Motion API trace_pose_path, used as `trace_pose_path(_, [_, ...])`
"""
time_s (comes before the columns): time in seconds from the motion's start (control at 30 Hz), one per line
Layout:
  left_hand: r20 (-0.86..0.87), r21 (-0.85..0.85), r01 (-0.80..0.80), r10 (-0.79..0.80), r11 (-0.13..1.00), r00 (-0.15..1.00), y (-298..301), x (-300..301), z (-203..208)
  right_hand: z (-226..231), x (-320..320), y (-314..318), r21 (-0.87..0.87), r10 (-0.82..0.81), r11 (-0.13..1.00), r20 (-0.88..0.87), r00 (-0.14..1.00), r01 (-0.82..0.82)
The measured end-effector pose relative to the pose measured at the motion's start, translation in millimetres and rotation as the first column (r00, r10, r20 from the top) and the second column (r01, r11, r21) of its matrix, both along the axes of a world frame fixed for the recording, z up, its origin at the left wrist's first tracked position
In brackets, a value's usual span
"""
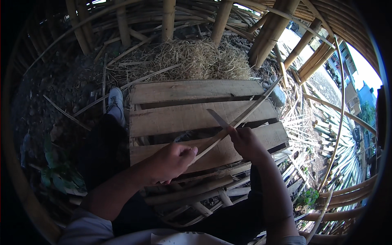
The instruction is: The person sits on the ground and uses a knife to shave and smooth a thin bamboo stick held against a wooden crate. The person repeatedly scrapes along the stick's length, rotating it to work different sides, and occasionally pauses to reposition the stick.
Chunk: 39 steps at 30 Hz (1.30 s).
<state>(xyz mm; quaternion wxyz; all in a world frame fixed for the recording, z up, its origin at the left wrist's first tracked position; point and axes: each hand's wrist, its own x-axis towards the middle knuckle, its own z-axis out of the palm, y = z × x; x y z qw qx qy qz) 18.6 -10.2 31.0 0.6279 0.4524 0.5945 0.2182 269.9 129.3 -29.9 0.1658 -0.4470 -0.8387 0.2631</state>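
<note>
A long, narrow bamboo strip (255, 106) slants across a low slatted wooden platform (175, 118), its far end reaching past the upper right corner. My left hand (173, 161) is closed round the near end of the strip, the thumb lying on top. In my right hand (246, 143) is a knife (217, 117), gripped in a fist. Its pale blade points up and to the left, crossing at the strip near its middle. Whether the edge bites into the bamboo is hard to make out. The knife's handle is hidden in my fingers.
Beyond the platform lies a heap of dry shavings (196, 57), with upright bamboo posts (168, 20) behind it. Many cut bamboo poles (341, 147) are stacked at the right. A shoe (116, 101) rests left of the platform, near loose strips (67, 112) on dark ground.
</note>
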Motion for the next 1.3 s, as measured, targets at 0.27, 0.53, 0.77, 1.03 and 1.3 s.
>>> trace_pose_path(0.27, [0.106, -0.003, -0.01, 0.011, 1.0, 0.994, 0, -4, -7, 14, -17, -20, 0.021, -0.134, 0.991, 0.028, 0.991, 0.134])
trace_pose_path(0.53, [0.392, -0.204, -0.06, 0.137, 0.977, 0.909, 1, -6, -8, 11, -19, -9, 0.031, -0.162, 0.986, -0.035, 0.986, 0.163])
trace_pose_path(0.77, [0.628, -0.377, 0.026, 0.235, 0.926, 0.741, 4, -12, -13, 31, -15, 13, -0.073, -0.39, 0.919, -0.028, 0.92, 0.387])
trace_pose_path(1.03, [0.599, -0.383, 0.009, 0.241, 0.924, 0.764, 0, -12, -10, 35, -13, 20, -0.057, -0.387, 0.919, 0.052, 0.921, 0.389])
trace_pose_path(1.3, [0.546, -0.306, -0.014, 0.187, 0.952, 0.816, -2, -10, -10, 38, -14, 15, -0.075, -0.413, 0.904, 0.093, 0.906, 0.42])
